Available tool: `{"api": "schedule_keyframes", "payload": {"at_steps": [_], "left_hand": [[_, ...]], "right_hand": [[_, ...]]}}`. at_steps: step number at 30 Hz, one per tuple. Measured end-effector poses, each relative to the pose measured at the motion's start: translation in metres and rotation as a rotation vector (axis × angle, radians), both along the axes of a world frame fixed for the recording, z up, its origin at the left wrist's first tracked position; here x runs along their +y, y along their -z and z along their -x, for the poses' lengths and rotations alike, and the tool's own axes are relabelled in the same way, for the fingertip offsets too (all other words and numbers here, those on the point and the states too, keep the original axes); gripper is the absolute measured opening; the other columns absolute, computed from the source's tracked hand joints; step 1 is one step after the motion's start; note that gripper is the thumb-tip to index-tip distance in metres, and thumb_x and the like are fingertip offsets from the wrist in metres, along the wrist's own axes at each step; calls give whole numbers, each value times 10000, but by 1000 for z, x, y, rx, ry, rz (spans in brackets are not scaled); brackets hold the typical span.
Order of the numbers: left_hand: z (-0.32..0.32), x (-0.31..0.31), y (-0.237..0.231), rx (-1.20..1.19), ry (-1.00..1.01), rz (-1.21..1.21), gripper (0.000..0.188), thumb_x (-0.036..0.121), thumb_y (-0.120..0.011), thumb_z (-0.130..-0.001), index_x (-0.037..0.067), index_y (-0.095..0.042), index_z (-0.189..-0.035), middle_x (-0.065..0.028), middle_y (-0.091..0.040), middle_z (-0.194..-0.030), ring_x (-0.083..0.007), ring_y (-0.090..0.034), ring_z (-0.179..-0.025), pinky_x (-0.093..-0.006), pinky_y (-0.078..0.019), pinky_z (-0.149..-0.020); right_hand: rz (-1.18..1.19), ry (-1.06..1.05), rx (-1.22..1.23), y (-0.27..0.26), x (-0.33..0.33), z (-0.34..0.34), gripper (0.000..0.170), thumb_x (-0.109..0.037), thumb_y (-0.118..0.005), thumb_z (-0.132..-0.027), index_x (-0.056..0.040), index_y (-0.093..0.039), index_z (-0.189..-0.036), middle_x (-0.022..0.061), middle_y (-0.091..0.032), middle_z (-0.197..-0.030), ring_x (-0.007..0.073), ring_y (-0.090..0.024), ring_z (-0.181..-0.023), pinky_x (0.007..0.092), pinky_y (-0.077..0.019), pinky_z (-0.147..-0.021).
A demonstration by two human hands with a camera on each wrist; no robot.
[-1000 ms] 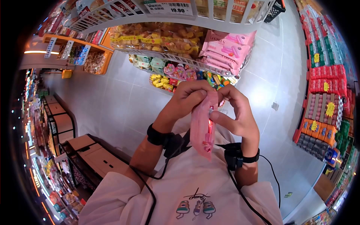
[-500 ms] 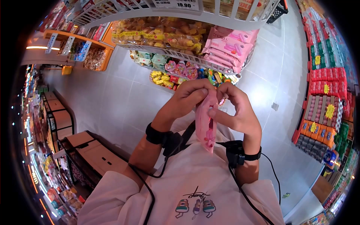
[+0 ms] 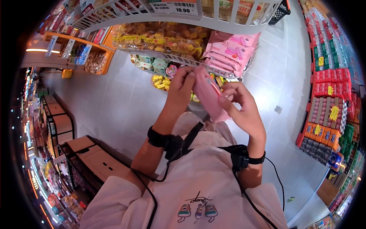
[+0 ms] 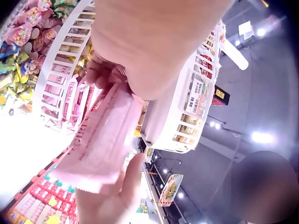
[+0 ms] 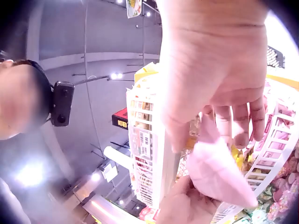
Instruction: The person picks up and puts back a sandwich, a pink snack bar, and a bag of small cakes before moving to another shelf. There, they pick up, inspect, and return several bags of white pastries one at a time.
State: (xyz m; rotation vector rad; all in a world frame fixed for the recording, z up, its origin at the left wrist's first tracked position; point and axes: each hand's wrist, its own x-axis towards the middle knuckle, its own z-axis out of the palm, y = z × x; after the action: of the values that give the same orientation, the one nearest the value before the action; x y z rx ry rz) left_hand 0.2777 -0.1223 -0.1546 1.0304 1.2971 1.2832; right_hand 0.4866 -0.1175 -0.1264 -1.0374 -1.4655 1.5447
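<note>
A pink snack packet [image 3: 209, 95] slants between the two hands, in front of the chest. My left hand [image 3: 183, 86] pinches its upper end, thumb against the fingers. On the other side, my right hand [image 3: 244, 107] pinches the packet's right edge lower down. The left wrist view shows printed lettering along the pink wrapper [image 4: 100, 140] and a crimped end near the right thumb [image 4: 133, 175]. In the right wrist view the packet [image 5: 217, 170] hangs below the right palm [image 5: 215, 65], and its contents are hidden.
Just beyond the hands, a white basket [image 3: 213, 26] with a price tag [image 3: 175, 7] stands above a lower tier of similar pink packets [image 3: 230, 49] and yellow-banded bags [image 3: 160, 36]. Stocked shelves [image 3: 329, 91] line the right, with wooden cabinets [image 3: 99, 160] at lower left.
The packet has moved up and away from the chest, its lower end swinging right. My left hand has shifted up and left; the right hand has turned and grips the edge lower along the packet.
</note>
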Motion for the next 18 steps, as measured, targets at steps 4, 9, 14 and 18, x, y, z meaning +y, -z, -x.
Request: {"api": "schedule_keyframes", "payload": {"at_steps": [4, 9, 14, 18], "left_hand": [[6, 9, 6, -125, -94, 96, 151, 114, -530, -1012, 10, -591, -1103, -24, -600, -916, -68, -577, -752, -218, -493, -640], [1, 7, -5, -210, 73, 80, 178, 107, -574, -992, -8, -580, -1127, -45, -624, -983, -118, -626, -853, -276, -547, -805], [-13, 3, -10, -251, 271, -215, 347, 89, -656, -927, 6, -570, -1253, -110, -586, -1234, -193, -571, -1121, -315, -503, -948], [-27, 6, -21, 298, 416, -461, 582, 74, -681, -850, 123, -531, -1410, -147, -489, -1391, -281, -403, -1316, -360, -422, -1021]], "right_hand": [[-27, 84, -109, 12, 5, -9, 395, -69, -701, -892, 5, -514, -1232, 56, -621, -1004, 93, -587, -852, 261, -491, -757], [193, 395, 15, 27, 10, -3, 597, -102, -716, -895, 8, -381, -1376, 127, -611, -1094, 145, -614, -916, 279, -520, -753], [258, 312, 230, 28, 14, 5, 530, -237, -584, -996, -16, -363, -1424, 133, -581, -1242, 182, -593, -1085, 332, -504, -898], [527, 128, 712, 21, 10, 22, 589, -471, -409, -1037, -63, -376, -1459, 117, -545, -1350, 237, -571, -1161, 423, -472, -991]]}}
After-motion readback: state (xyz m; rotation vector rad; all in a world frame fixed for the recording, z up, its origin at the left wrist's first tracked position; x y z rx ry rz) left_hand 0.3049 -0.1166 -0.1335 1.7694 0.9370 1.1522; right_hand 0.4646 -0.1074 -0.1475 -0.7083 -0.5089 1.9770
